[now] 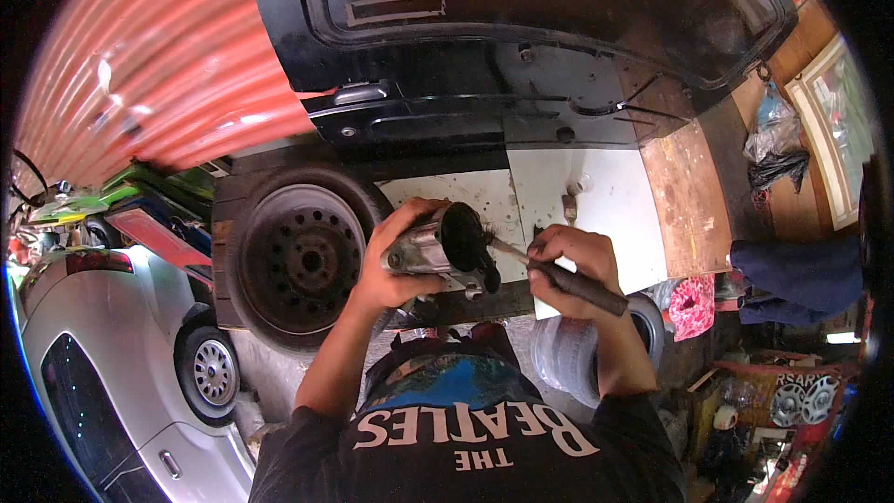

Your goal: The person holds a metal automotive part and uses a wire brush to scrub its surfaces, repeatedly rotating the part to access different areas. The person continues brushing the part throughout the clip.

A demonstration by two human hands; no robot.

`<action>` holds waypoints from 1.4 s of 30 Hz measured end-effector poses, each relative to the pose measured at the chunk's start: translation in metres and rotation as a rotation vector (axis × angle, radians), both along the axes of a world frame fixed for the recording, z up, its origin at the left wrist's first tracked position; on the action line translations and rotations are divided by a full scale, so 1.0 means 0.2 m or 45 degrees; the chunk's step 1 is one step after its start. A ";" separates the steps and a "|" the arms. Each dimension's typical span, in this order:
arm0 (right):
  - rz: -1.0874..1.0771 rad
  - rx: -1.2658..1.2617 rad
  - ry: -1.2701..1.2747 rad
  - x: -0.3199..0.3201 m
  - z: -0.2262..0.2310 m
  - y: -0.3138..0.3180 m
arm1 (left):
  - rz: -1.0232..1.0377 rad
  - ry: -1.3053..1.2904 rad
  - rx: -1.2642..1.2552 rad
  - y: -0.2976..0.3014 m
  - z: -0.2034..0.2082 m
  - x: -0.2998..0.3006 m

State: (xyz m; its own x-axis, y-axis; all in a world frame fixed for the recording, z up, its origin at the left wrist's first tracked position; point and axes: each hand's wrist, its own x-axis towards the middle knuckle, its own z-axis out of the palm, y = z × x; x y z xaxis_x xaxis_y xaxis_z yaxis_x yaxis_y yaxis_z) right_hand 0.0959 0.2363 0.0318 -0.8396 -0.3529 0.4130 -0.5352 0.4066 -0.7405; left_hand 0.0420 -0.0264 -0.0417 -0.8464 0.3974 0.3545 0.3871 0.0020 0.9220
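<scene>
My left hand [396, 256] is wrapped round a cylindrical metal housing [424, 250] with mounting lugs, held up in front of my chest. Its dark round opening points to the right, and what lies inside is too dark to make out. Between the fingers of my right hand [579, 265] is a brush with a thick dark handle [587, 289] and a pale neck. The bristles are at the rim of the opening; whether they touch it I cannot tell.
A tyre on a steel rim [312, 265] lies left of the housing. Beyond stands a black vehicle door panel with a window [447, 121]. A white board [615, 214] with small items lies to the right. Another tyre [647, 321] is below; a silver car [121, 345] stands left.
</scene>
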 end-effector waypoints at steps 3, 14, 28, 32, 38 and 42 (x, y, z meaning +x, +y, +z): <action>0.031 -0.037 0.026 0.03 -0.02 0.02 | 0.008 -0.026 0.010 0.00 0.00 0.01; -0.061 -0.234 0.153 0.02 -0.13 0.00 | 0.035 -0.018 0.241 0.01 -0.02 -0.06; -0.057 -0.174 0.239 0.04 -0.08 -0.05 | 0.010 -0.123 0.342 0.00 -0.03 -0.06; 0.035 -0.063 0.252 0.03 -0.05 -0.02 | -0.006 -0.205 0.315 -0.02 -0.01 -0.06; 0.139 0.034 0.152 0.03 0.02 -0.03 | -0.033 -0.290 0.386 -0.04 0.01 -0.07; 0.116 0.008 0.247 0.01 0.01 -0.08 | -0.050 -0.211 0.316 -0.08 -0.01 -0.11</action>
